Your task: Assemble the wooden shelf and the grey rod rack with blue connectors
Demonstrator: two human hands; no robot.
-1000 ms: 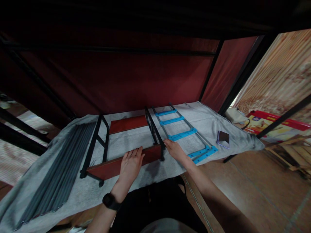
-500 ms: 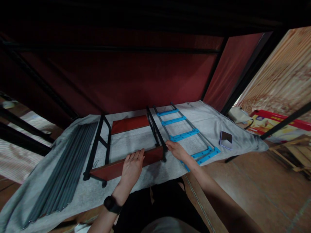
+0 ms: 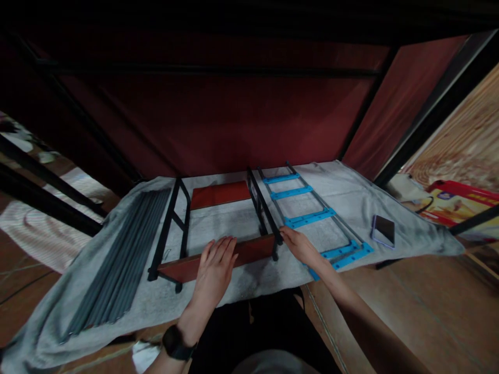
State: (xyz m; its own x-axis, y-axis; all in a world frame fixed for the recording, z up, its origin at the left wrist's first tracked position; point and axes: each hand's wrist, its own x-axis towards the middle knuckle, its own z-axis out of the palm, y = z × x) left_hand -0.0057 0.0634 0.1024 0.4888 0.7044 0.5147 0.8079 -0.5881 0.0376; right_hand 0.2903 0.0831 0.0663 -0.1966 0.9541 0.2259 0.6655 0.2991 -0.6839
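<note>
A small black metal rack (image 3: pixel 165 231) lies on a grey cloth, with one reddish-brown board (image 3: pixel 254 251) across its near side and another brown board (image 3: pixel 220 195) across its far side. My left hand (image 3: pixel 215 267) rests on the near board, its fingers stretched out over the top edge. At the rack's near right corner, my right hand (image 3: pixel 299 245) has its fingers pinched together against the outer side of the black tube. Whatever sits between those fingertips is hidden. Just right of that hand lies a frame of grey tubes with blue crosspieces (image 3: pixel 310 218).
Several dark grey tubes (image 3: pixel 119 259) lie side by side on the cloth (image 3: pixel 346 189) at the left. A phone (image 3: pixel 383 231) is on its right part. Dark red panels (image 3: pixel 218 124) with black bars stand behind. A red and yellow box (image 3: pixel 463 202) is at the far right.
The whole view has shifted, so everything on the cloth appears farther right. Both hands keep nearly the same places on the rack.
</note>
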